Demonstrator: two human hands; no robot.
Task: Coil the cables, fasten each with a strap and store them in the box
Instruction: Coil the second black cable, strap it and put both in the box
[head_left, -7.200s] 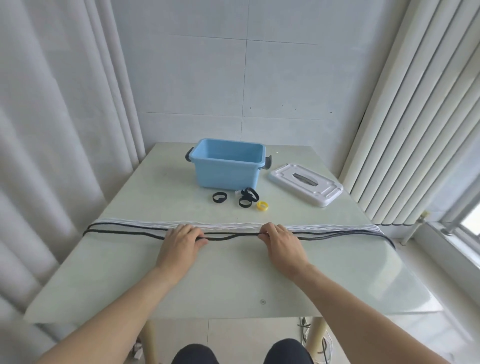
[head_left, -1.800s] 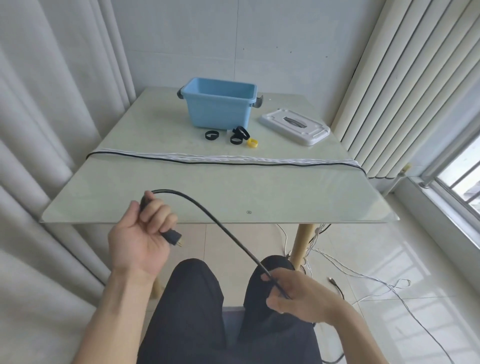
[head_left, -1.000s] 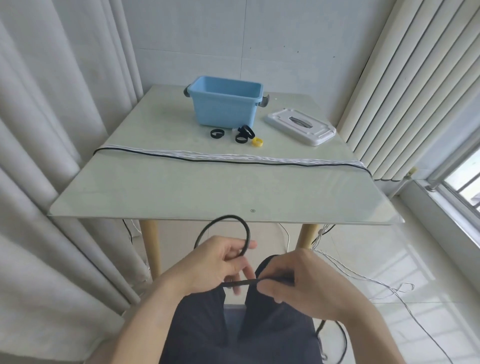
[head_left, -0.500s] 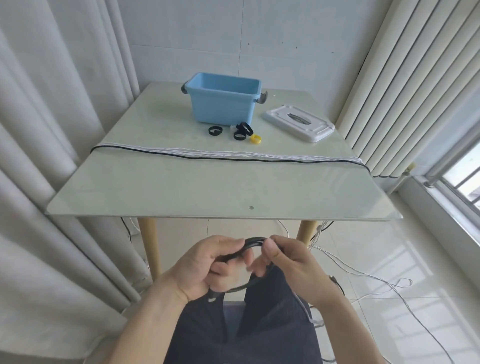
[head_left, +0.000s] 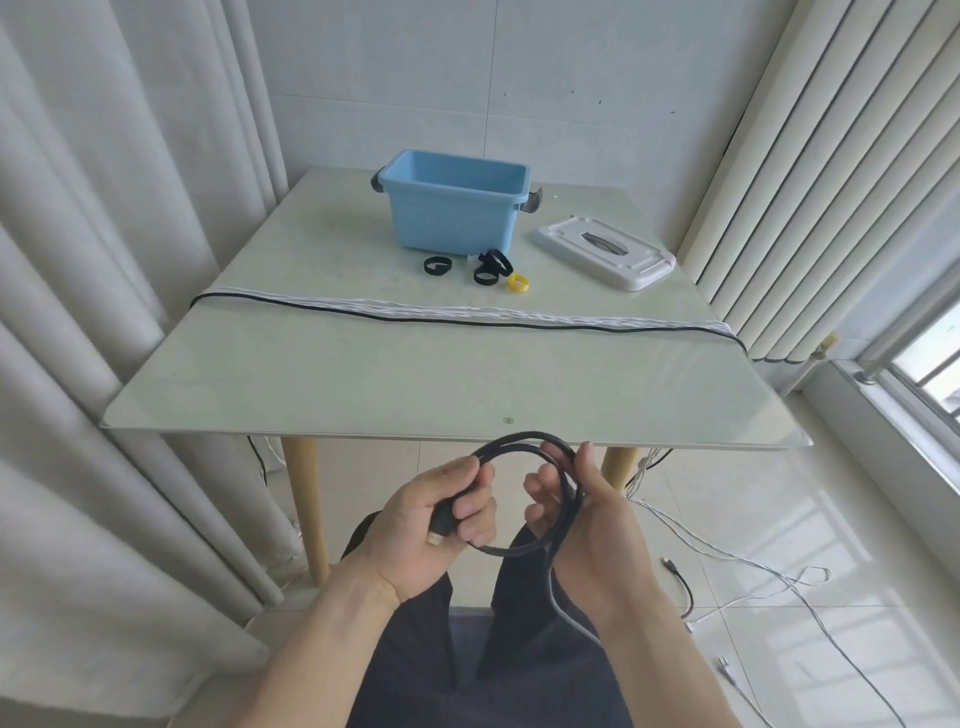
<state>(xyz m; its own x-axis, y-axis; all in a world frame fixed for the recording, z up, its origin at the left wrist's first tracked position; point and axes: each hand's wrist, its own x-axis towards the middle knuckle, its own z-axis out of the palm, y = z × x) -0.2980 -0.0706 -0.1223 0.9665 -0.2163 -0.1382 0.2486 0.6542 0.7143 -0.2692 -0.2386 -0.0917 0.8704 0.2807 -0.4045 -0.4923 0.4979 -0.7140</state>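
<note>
Gripping the plug end of a black cable (head_left: 524, 451), the left hand (head_left: 434, 525) curls its fingers round the connector, whose metal tip pokes out below the thumb. The right hand (head_left: 584, 512) closes loosely round the other side of the same loop, thumb up beside it and fingers wrapped behind. Between the two hands the cable forms a round coil of what looks like two turns, though the strands overlap and the count is hard to read. Both hands hold it in the air in front of the near edge of the table (head_left: 363, 374), above the person's dark trousers. A tail of the cable drops from the right hand down past the knee.

On the table, a bundle of white cables (head_left: 467, 310) with one black cable along it lies stretched straight across from the left edge to the right edge. Behind it sit several black straps (head_left: 489, 266), curled into rings, and a yellow strap (head_left: 518, 282) just beside them. The blue box (head_left: 454, 210) stands open at the far side, touching nothing else, with its white lid (head_left: 605, 252) lying flat to its right.

On the tiled floor to the right, thin white cable ends (head_left: 727, 558) trail loosely under and beside the table.
</note>
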